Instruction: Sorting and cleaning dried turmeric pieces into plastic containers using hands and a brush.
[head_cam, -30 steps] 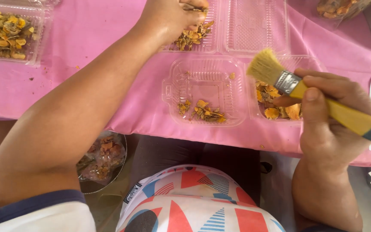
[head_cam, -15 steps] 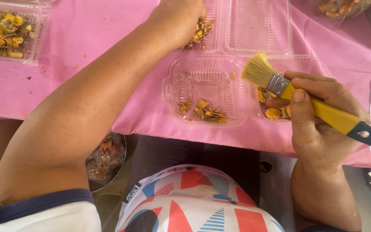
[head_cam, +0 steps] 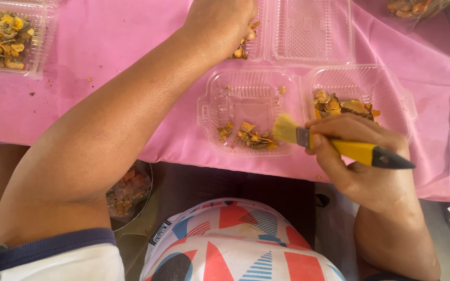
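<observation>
The paintbrush [head_cam: 339, 145], yellow-handled with a dark end and pale bristles, lies level across the near right of the worktop [head_cam: 121, 47], its bristles at the near right corner of the left cell of a clear plastic clamshell tray [head_cam: 246, 93]. The right hand [head_cam: 360, 161] has its grip closed firmly around the handle just behind the ferrule, thumb on top. Beside the bristles sits a small heap of dried orange-brown petals [head_cam: 248, 136]; the right cell holds larger dried pieces [head_cam: 342, 105].

The left hand [head_cam: 220, 21] reaches far across the pink cloth into a second clear tray [head_cam: 311, 28], fingers curled down over a few petals at its left edge. Whether that grip has closed on any of them cannot be told, since the knuckles hide the fingertips.

To sweep well, it seems best to keep the bristles low and flat against the ribbed tray floor, stroke lightly toward the heap, and avoid flicking the brittle pieces over the shallow rim.

Another tray of yellow petals [head_cam: 1, 34] sits at the far left, well apart.
</observation>
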